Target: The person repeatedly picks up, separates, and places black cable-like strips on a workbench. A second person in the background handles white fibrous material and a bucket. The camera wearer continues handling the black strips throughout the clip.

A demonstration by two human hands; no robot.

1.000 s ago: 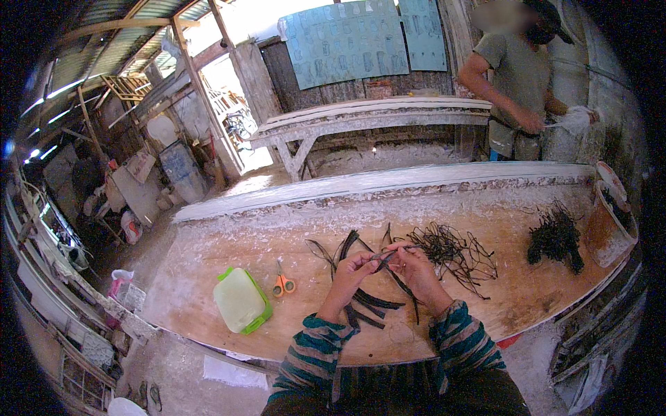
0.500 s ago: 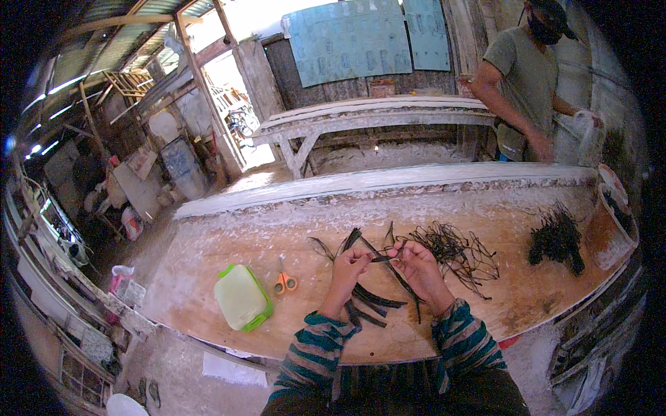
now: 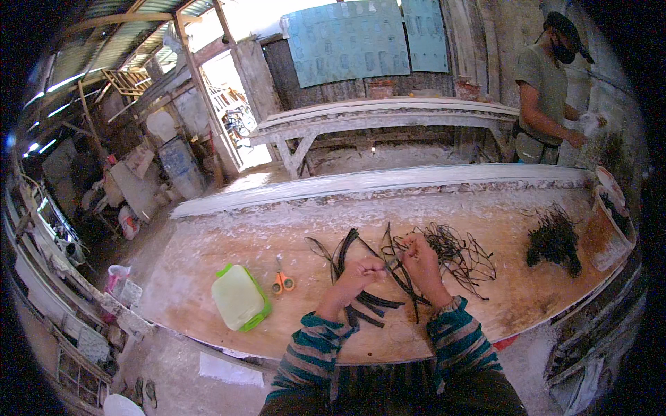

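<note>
Over the wooden tabletop, my left hand is closed with its fingertips pinched on a thin black strip. My right hand, slightly farther forward, pinches the same black material; the fingers hide exactly how it runs between them. Below and around the hands lie several flat black strips, some curling away toward the far side. Just right of my right hand spreads a loose tangle of thin black cord.
Orange-handled scissors and a green-edged plastic container lie to the left. On the right are a black cord clump and a dirty bucket. A long white board borders the far side; a person stands beyond.
My hands have drawn slightly apart: the left has turned over and dropped a little, the right has risen. The other person has stepped back, straightened and brought both hands together.
</note>
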